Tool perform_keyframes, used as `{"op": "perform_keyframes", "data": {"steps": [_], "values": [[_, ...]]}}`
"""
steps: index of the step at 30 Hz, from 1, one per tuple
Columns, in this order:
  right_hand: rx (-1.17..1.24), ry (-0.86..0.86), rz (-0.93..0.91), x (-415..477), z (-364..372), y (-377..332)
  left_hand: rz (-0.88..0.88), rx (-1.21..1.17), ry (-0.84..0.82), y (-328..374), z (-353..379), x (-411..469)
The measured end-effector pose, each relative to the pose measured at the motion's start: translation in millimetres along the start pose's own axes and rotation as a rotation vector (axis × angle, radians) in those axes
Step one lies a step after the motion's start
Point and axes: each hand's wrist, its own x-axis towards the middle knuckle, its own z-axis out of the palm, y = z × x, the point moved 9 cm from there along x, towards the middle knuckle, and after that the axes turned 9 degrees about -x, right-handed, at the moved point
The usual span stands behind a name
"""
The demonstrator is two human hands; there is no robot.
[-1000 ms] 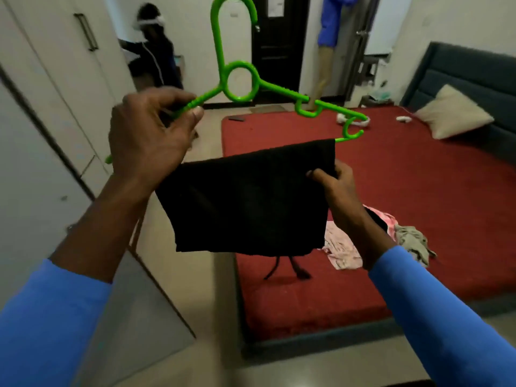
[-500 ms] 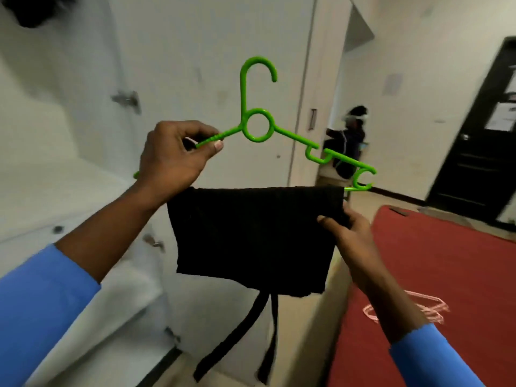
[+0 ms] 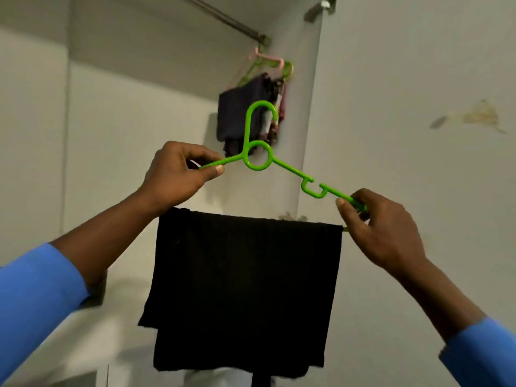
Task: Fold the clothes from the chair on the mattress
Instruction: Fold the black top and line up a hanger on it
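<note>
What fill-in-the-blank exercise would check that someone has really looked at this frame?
1. The hanger gripped by the left hand and the right hand is ____ in colour.
2. The folded cloth draped over the hanger's lower bar is ____ in colour.
3. The person's sleeves are ____ in colour.

Missing words: green; black; blue.

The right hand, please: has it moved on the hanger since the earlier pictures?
Yes. The right hand has shifted up from the black cloth onto the green hanger, gripping its right end.
</note>
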Motion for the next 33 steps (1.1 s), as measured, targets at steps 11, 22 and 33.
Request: {"op": "perform_keyframes", "data": {"steps": [11,22,33], "values": [[-0.240,0.269,-0.299,203,94,-137,0.268,0.462,0.313,-71,-81,134],[-0.200,0.306,-0.287,329,134,-151,0.380,0.518,-0.143,-121,41,222],[-0.361,0.264,-0.269,453,100,-147,0.381,0.549,0.088,-148,60,336]]}}
